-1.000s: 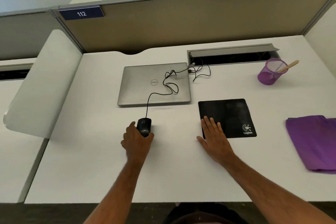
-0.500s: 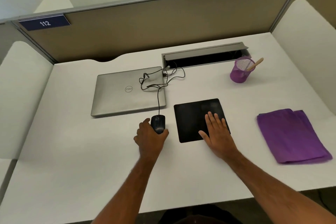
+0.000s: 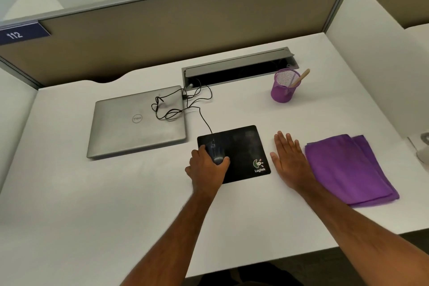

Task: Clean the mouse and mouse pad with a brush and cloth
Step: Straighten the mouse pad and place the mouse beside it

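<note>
A black wired mouse (image 3: 216,151) sits on the left part of the black mouse pad (image 3: 241,146), and my left hand (image 3: 206,169) grips it from behind. Its cable runs back over the laptop. My right hand (image 3: 289,160) lies flat and open on the desk between the pad and a folded purple cloth (image 3: 348,167), touching neither that I can tell. A wooden-handled brush (image 3: 299,79) stands in a purple mesh cup (image 3: 282,88) at the back right.
A closed silver laptop (image 3: 137,123) lies left of the pad with the coiled mouse cable (image 3: 171,109) on it. An open cable tray (image 3: 236,72) runs along the back of the white desk (image 3: 92,193). Partition walls enclose the back and right side.
My left hand has carried the mouse from the bare desk onto the pad. My right hand has come off the pad and now lies on the desk to its right.
</note>
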Available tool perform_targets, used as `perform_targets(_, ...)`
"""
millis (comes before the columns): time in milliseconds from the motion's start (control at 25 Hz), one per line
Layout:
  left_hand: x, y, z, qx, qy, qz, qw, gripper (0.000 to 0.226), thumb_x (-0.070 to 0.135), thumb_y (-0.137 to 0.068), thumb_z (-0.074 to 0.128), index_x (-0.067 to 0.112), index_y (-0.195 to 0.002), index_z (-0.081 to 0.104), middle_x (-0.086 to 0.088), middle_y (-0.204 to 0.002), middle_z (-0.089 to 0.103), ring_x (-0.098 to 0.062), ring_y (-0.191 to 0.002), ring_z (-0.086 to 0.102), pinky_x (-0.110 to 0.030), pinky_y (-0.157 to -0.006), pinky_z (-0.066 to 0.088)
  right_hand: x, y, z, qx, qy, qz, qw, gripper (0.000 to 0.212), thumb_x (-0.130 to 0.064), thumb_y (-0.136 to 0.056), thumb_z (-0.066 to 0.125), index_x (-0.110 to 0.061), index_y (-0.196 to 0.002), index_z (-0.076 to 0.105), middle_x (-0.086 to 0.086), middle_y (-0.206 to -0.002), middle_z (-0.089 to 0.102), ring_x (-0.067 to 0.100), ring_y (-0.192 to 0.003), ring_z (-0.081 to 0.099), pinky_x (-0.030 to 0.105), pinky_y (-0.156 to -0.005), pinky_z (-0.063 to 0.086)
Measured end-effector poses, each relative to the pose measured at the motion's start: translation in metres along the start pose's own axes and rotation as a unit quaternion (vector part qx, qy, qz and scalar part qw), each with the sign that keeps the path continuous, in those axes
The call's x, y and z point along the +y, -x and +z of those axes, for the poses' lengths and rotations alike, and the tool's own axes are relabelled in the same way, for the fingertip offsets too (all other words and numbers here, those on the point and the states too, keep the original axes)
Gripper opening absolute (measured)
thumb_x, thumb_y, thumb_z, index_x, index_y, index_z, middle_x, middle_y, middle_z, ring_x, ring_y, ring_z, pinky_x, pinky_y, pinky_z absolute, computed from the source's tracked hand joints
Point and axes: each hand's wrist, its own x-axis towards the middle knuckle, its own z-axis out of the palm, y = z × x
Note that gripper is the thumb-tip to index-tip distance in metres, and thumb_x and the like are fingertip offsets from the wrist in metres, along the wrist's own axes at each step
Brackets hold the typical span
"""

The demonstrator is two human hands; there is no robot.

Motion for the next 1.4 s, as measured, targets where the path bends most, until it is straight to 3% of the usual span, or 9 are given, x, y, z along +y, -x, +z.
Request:
perform_targets(120,0.014,-0.002,0.015,-0.014,-0.017,0.002,1.000,0.084,0.061,-0.086,0.068,0.015,-0.150,0.039,-0.008,-0.136,0.050,-0.028,-0.125,0.052,-0.049,-0.107,0.038,0.015,-0.008,0.000,-0.007,0.011,-0.006,1.000,0.063,-0.028,-0.109,0.042,-0.007,-0.163,0.016,0.010,-0.172,0.012,0.031,-0.159,0.011,0.045,-0.130,0.005)
perform_targets(400,0.031,-0.007,0.037,-0.018,-0.048,-0.007,0.999,0.088,0.064,-0.089,0.064,0.010,-0.152,0.034,-0.008,-0.136,0.047,-0.028,-0.125,0.051,-0.050,-0.105,0.040,0.025,-0.012,0.008,0.005,0.033,-0.031,0.999,0.072,-0.046,-0.103,0.017,-0.004,-0.161,0.023,0.015,-0.169,0.021,0.035,-0.157,0.020,0.050,-0.128,0.015)
perform_targets(920,0.040,-0.009,0.055,-0.030,-0.098,0.001,0.995,0.092,0.071,-0.090,0.057,0.009,-0.153,0.033,-0.009,-0.136,0.045,-0.027,-0.126,0.048,-0.048,-0.104,0.039,0.031,-0.014,0.014,0.002,0.042,-0.023,0.999,0.068,-0.046,-0.106,0.025,-0.008,-0.162,0.022,0.012,-0.171,0.020,0.031,-0.158,0.019,0.051,-0.127,0.018)
perform_targets(1200,0.039,-0.009,0.057,-0.036,-0.065,-0.016,0.997,0.092,0.072,-0.088,0.060,0.010,-0.151,0.035,-0.010,-0.139,0.044,-0.028,-0.127,0.048,-0.048,-0.106,0.041,0.030,-0.014,0.014,0.010,0.051,-0.027,0.998,0.068,-0.046,-0.106,0.025,-0.008,-0.163,0.022,0.012,-0.171,0.020,0.031,-0.158,0.018,0.051,-0.127,0.018)
perform_targets(1400,0.036,-0.009,0.058,-0.042,-0.052,-0.023,0.997,0.105,0.077,-0.086,0.057,0.007,-0.157,0.027,-0.012,-0.146,0.041,-0.029,-0.133,0.045,-0.051,-0.110,0.039,0.032,-0.015,0.018,0.010,0.058,-0.028,0.998,0.069,-0.046,-0.105,0.024,-0.008,-0.162,0.022,0.013,-0.171,0.019,0.032,-0.158,0.018,0.051,-0.127,0.018)
